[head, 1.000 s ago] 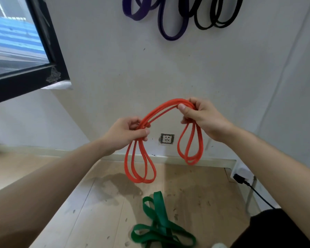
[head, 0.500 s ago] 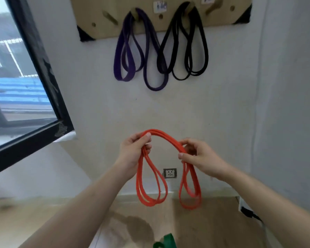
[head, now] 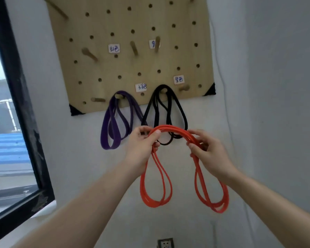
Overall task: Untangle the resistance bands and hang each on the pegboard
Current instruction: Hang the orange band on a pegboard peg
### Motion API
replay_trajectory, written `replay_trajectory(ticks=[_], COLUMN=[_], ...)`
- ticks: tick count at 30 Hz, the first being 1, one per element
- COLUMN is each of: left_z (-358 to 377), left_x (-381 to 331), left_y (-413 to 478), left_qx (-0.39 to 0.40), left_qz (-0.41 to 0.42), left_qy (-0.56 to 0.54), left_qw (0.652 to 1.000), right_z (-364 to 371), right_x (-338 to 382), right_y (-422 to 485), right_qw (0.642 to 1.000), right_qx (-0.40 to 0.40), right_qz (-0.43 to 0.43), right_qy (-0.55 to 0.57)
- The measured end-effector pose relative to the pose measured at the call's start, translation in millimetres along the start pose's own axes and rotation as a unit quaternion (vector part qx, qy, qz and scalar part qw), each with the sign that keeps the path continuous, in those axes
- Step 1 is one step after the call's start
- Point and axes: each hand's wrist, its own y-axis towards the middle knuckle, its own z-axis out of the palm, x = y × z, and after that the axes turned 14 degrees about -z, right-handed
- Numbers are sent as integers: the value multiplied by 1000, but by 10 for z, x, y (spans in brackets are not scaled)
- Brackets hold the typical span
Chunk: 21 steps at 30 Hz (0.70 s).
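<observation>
An orange resistance band (head: 174,130), folded into several strands, arches between my two hands, with loops hanging below each. My left hand (head: 141,145) grips its left side and my right hand (head: 207,151) pinches its right side. Both hands are raised in front of the wall, just below the wooden pegboard (head: 129,65). A purple band (head: 113,126) hangs from a lower peg, and a black band (head: 168,108) hangs from the peg to its right. The black band's bottom is partly hidden behind the orange band and my hands.
Several bare wooden pegs (head: 133,48) and small paper labels (head: 114,48) sit on the board. A black-framed window (head: 16,104) is on the left. A wall socket (head: 166,243) sits low on the wall, and a wall corner (head: 240,122) rises at the right.
Both hands lifted the orange band from near floor level up to just below the pegboard. The view tilted up, so the green band on the floor left sight.
</observation>
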Motion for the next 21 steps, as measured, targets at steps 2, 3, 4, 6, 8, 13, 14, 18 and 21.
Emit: replay_trajectory(ticks=[2,3,4,6,8,13,14,18,21], left_z=[155,241,335,529,719,1059,1105,1237,1304], left_x=[-207,-300,-394,-561,-679,-768,-766,-674,-529], left_y=[112,184,247,382,520,826,862,1019,1117], left_qx=[0,-3,-8,-30,-56,-106,-113,-143,-168], left_qz=[28,44,61,99,133,205,219,239,235], left_qy=[0,-3,-7,-9,0,90,117,182,204], left_qw=[1000,999,998,995,990,969,962,943,935], right_z=[-121,-172,-221,-309,-383,-461,-460,-420,-353], right_x=[31,44,55,59,50,-46,-73,-228,-391], right_y=[251,366,475,690,896,1318,1374,1506,1598], right_qw=[1000,999,998,997,994,985,984,985,985], right_qx=[-13,-20,-29,-50,-79,-129,-132,-105,-71], right_qz=[-21,-32,-43,-60,-75,-101,-103,-106,-103], right_qy=[-13,-17,-18,-18,-24,-56,-64,-88,-121])
